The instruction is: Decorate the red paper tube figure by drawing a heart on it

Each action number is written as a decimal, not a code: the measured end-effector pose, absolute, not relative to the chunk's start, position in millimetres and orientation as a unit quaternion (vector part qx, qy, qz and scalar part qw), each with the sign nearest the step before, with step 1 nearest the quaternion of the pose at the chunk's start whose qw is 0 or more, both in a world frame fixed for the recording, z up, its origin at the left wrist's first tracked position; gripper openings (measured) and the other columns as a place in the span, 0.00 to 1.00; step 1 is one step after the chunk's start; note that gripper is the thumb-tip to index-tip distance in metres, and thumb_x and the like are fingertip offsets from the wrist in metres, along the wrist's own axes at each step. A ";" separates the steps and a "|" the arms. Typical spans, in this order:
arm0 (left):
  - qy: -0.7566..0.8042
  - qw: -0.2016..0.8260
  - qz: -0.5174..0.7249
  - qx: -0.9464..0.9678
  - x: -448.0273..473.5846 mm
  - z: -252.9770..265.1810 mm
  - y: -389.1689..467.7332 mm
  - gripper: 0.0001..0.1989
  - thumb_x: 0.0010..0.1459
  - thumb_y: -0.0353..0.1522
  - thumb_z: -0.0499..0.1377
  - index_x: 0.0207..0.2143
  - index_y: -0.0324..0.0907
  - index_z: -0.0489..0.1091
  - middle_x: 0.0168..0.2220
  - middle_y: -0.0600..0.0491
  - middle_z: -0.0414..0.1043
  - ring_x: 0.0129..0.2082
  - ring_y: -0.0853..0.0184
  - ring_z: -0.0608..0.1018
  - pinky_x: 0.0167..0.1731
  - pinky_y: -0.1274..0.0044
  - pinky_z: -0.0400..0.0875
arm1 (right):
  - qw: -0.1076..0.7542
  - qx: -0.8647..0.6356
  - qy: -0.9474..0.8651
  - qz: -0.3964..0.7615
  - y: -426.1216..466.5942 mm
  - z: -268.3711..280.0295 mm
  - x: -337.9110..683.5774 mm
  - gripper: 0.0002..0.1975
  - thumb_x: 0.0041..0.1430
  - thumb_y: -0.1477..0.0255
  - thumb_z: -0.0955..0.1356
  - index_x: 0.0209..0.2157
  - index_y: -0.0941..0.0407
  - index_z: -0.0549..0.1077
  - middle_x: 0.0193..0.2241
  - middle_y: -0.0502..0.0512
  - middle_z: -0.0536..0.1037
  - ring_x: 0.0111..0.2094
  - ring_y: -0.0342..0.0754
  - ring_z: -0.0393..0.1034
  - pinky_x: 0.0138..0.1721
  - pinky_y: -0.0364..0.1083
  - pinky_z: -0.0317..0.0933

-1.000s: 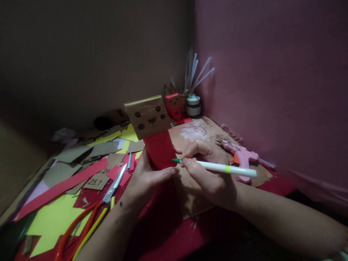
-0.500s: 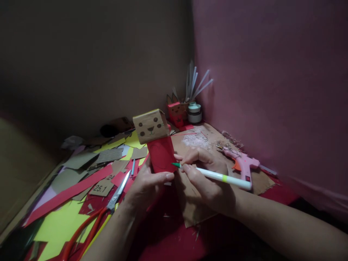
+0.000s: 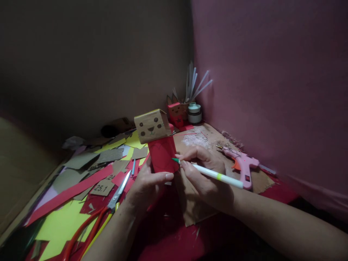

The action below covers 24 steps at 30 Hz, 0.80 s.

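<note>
My left hand (image 3: 148, 183) grips a paper puppet (image 3: 163, 154) by the lower part of its red body, thumb across the front. The puppet's boxy tan head (image 3: 150, 127) has dark eyes, cheek spots, a nose and a small mouth; it tilts slightly. Faint drawn lines show on the red front. Between the thumb and fingers of my right hand (image 3: 203, 174) is a white marker (image 3: 214, 174) with a yellow-green band. Its green tip points left and meets or nearly meets the right side of the red body; I cannot tell if it touches.
Red-handled scissors (image 3: 115, 199) lie at left among yellow paper (image 3: 62, 224), a red strip (image 3: 70, 194) and cardboard scraps (image 3: 102, 188). A pink glue gun (image 3: 243, 165) rests on the right. A second red figure (image 3: 176, 115) and a lidded jar (image 3: 194, 113) stand at the back.
The marker and my right hand have shifted slightly left and up, the tip moving higher on the red body. My left hand still holds the puppet almost in place.
</note>
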<state>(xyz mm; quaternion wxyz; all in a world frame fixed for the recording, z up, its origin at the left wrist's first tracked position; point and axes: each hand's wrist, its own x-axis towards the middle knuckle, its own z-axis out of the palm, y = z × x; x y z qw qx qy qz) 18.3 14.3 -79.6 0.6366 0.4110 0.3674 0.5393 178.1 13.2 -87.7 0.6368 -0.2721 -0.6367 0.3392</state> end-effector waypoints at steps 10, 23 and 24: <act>0.370 0.642 0.539 0.401 16.3 -80.7 13.1 0.26 0.34 0.25 0.76 0.41 0.38 0.77 0.32 0.50 0.80 0.29 0.66 0.79 0.31 0.77 0.78 | 0.646 -0.277 -0.638 0.316 14.6 -83.3 179.2 0.04 0.59 0.77 0.68 0.30 0.55 0.74 0.23 0.45 0.72 0.24 0.39 0.67 0.26 0.41 0.61; 0.393 0.626 0.533 0.413 16.9 -81.7 14.8 0.28 0.32 0.27 0.76 0.41 0.39 0.76 0.28 0.54 0.76 0.25 0.68 0.75 0.28 0.77 0.74 | 0.652 -0.272 -0.623 0.337 16.7 -89.1 178.4 0.03 0.61 0.76 0.68 0.33 0.54 0.73 0.24 0.44 0.70 0.24 0.39 0.64 0.26 0.41 0.59; 0.395 0.624 0.533 0.413 16.8 -81.8 14.7 0.28 0.31 0.27 0.76 0.40 0.39 0.76 0.27 0.54 0.76 0.25 0.69 0.75 0.28 0.77 0.73 | 0.652 -0.272 -0.624 0.335 17.0 -89.0 178.4 0.03 0.61 0.76 0.68 0.33 0.54 0.73 0.24 0.44 0.70 0.24 0.39 0.64 0.26 0.41 0.58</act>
